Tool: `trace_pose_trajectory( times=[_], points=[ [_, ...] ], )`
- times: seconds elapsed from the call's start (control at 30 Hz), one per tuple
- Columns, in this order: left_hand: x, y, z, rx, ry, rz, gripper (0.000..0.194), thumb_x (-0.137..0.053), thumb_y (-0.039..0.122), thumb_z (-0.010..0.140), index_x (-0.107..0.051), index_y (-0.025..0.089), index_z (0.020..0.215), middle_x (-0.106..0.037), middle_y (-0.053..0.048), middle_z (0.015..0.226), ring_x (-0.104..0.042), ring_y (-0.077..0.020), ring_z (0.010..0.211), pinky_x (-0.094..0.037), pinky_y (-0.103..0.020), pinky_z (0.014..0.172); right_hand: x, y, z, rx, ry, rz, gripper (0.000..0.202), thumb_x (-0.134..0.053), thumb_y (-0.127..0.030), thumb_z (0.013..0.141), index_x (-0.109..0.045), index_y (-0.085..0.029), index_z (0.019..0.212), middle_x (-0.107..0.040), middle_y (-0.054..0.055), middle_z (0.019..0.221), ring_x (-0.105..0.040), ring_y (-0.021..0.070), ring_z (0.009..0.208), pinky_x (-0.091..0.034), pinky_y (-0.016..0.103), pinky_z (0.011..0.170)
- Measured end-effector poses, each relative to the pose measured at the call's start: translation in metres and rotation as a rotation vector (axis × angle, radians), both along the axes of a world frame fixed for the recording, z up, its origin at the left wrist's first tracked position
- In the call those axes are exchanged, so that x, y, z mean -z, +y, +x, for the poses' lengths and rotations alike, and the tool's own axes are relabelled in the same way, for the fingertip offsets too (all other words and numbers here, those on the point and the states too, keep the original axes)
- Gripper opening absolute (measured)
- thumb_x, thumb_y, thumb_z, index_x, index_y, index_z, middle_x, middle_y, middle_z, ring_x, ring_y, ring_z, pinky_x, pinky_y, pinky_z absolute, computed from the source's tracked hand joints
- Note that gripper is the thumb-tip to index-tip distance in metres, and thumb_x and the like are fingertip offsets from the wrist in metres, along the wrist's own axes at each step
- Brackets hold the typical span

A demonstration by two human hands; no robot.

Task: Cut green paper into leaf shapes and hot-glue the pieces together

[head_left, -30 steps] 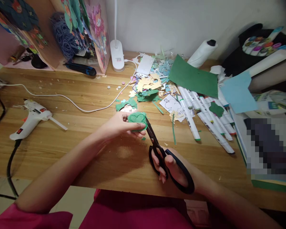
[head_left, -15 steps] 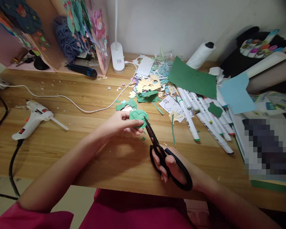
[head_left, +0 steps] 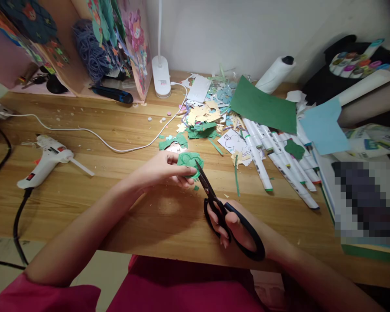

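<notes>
Between the thumb and fingers of my left hand (head_left: 169,170) is a small rounded piece of green paper (head_left: 188,161) with an outline drawn on it. My right hand (head_left: 230,223) has its thumb and fingers through the handles of black scissors (head_left: 211,193). The blades point up and to the left, their tips at the paper's right edge. How far the blades are parted is hard to make out. A tiny green scrap (head_left: 196,188) lies on the table just below the paper.
A glue gun (head_left: 47,160) lies at left, near a white cable (head_left: 91,131). Paper scraps (head_left: 203,115) are heaped at the back, beside a dark green sheet (head_left: 264,106). Several markers (head_left: 258,167) and a green cutout (head_left: 294,149) lie at right. A box cutter (head_left: 112,94) rests by the shelf.
The green paper has turned and tilted slightly in my left hand. The scissors have stayed almost in place at its right edge.
</notes>
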State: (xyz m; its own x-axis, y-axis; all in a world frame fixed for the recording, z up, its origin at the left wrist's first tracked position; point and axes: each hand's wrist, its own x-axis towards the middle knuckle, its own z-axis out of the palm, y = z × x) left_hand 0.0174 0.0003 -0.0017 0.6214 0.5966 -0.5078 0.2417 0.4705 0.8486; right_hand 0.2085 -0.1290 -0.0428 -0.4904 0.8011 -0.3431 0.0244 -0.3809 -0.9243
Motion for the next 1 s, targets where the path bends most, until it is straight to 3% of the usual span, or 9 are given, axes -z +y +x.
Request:
trace_pose_trajectory(
  times=[0.33,0.67,0.87,1.0],
  points=[
    [0.0029,0.0047,-0.0040,0.043,-0.043,-0.043,0.011,-0.070,0.020,0.072,-0.066,0.011,0.069,-0.069,-0.001,0.060,-0.062,-0.0060,0.050,-0.046,-0.012,0.048,-0.0011,-0.0011,0.0019,-0.004,-0.017,-0.021,0.066,-0.036,-0.085,0.064,-0.042,-0.019,0.069,-0.037,-0.008,0.050,-0.034,0.0054,0.038,-0.041,0.017,0.034],
    [0.0019,0.0040,-0.0039,0.064,-0.041,-0.015,0.016,-0.072,0.026,0.070,-0.065,0.012,0.071,-0.069,-0.002,0.063,-0.063,-0.0085,0.052,-0.050,-0.016,0.052,0.0000,-0.0013,0.0035,0.029,-0.018,-0.035,0.061,-0.045,-0.080,0.065,-0.043,-0.020,0.070,-0.040,-0.008,0.050,-0.035,0.0060,0.038,-0.040,0.018,0.033],
    [-0.0031,0.0044,-0.0053,0.099,0.023,0.105,0.027,-0.062,0.039,0.080,-0.065,0.012,0.081,-0.071,-0.006,0.071,-0.067,-0.0123,0.062,-0.052,-0.020,0.058,-0.0031,0.0002,0.0052,0.016,-0.076,-0.008,0.064,-0.042,-0.082,0.064,-0.044,-0.019,0.072,-0.038,-0.008,0.052,-0.034,0.0059,0.039,-0.039,0.018,0.034],
    [-0.0056,0.0036,-0.0054,0.035,0.095,0.237,0.029,-0.059,0.043,0.082,-0.066,0.014,0.084,-0.071,-0.003,0.075,-0.068,-0.0128,0.069,-0.048,-0.017,0.058,-0.0049,0.0007,0.0044,0.026,-0.078,0.016,0.066,-0.038,-0.084,0.064,-0.044,-0.019,0.073,-0.040,-0.007,0.051,-0.035,0.0066,0.039,-0.039,0.019,0.035]
  ],
)
